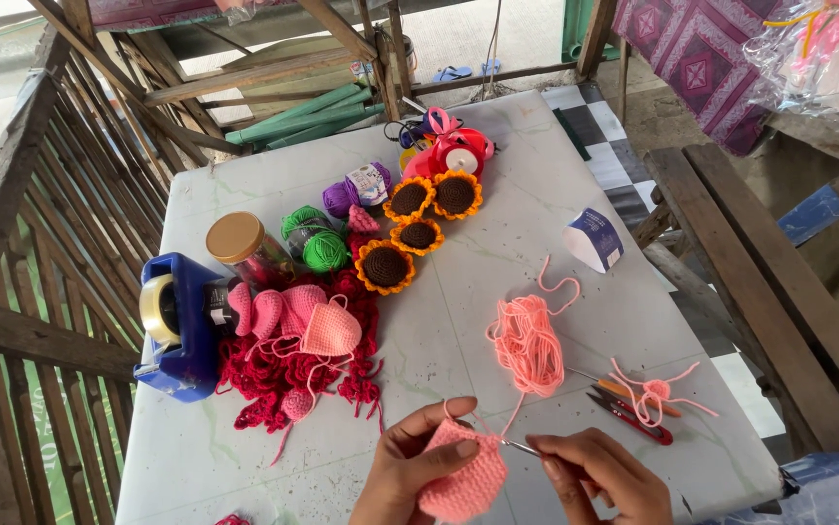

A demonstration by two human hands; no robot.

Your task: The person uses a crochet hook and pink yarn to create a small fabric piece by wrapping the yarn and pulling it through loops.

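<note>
Crocheting: near edge of white table [536,233], both hands busy.
L hand [410,467]: thumb + fingers pinched shut on pink crochet piece [463,481], which hangs under thumb.
R hand [604,476]: fingers curled round crochet hook [520,446], tip at piece's right edge.
Yarn: pink yarn bundle [528,345] just beyond, strand running to piece.
Right: red scissors [629,413].
Far left: crochet sunflowers [419,219], tape dispenser [176,326].

Yarn heap [526,345] lies on table [536,224] (4 crocheted sunflowers [418,226] behind it).
</note>
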